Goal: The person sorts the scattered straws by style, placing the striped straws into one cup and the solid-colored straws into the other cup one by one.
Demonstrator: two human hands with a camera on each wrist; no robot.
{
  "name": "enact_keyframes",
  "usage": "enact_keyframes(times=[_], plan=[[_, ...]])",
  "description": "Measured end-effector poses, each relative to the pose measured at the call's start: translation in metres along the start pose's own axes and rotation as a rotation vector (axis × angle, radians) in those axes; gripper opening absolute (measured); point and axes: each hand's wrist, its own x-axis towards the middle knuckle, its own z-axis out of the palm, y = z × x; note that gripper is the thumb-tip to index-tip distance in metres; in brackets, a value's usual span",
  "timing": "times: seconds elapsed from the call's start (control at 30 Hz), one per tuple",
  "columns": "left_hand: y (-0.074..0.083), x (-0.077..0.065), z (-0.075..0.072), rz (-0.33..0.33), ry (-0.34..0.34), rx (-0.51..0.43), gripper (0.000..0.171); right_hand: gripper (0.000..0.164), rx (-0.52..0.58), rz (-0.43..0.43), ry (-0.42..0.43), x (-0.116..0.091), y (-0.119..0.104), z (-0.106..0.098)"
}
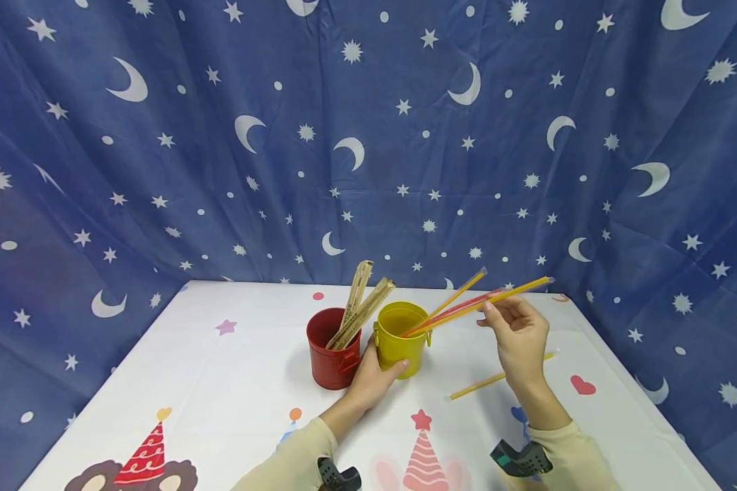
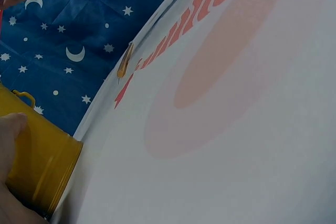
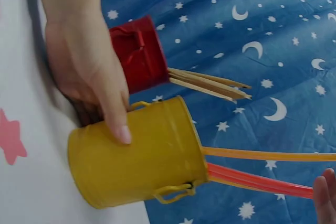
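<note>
My left hand (image 1: 368, 385) grips the yellow bucket (image 1: 396, 349) low on its side, with the thumb across its front in the right wrist view. Several plastic-wrapped straws lean out of it to the right: an orange straw (image 1: 460, 291) at the back, and red straws (image 1: 469, 303) beside a front orange straw (image 1: 524, 287). My right hand (image 1: 522, 337) pinches that front straw near its upper part, the lower end reaching the bucket's mouth. Another orange straw (image 1: 475, 387) lies on the table, partly hidden behind the right hand.
Left of the yellow bucket stands a red bucket (image 1: 331, 368) holding several thin brown sticks (image 1: 362, 310) with printing on them. A white cloth with party prints covers the table (image 1: 252, 368). The blue moon-and-star curtain (image 1: 368, 170) rises behind its back edge.
</note>
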Motion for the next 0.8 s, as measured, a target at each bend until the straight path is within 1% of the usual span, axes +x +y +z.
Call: enact_keyframes(times=[0.13,0.2,0.3,0.37,0.47,0.53,0.63,0.8], plan=[[0.000,0.001,0.000,0.005,0.003,-0.003,0.089,0.001,-0.168,0.069,-0.002,-0.004,0.005,0.005],[-0.001,0.000,0.000,0.007,0.004,-0.002,0.089,0.006,-0.256,0.089,-0.028,-0.006,0.006,0.005],[-0.002,0.001,0.000,0.010,0.003,0.000,0.089,0.008,-0.352,0.107,-0.103,-0.009,0.007,0.005],[-0.002,0.001,0.000,0.008,0.002,0.001,0.089,0.009,-0.379,0.124,-0.170,-0.010,0.008,0.005],[-0.002,0.002,0.001,0.005,-0.001,-0.003,0.089,0.017,-0.387,0.146,-0.264,-0.009,0.010,0.003],[-0.002,0.002,0.001,0.007,0.000,0.000,0.088,0.023,-0.392,0.154,-0.320,-0.009,0.012,0.002],[-0.002,0.002,0.002,0.018,0.006,0.003,0.087,0.026,-0.398,0.167,-0.393,-0.007,0.013,0.000],[-0.003,0.001,0.002,0.025,0.013,0.001,0.087,0.030,-0.409,0.250,-0.535,-0.004,0.016,-0.008]])
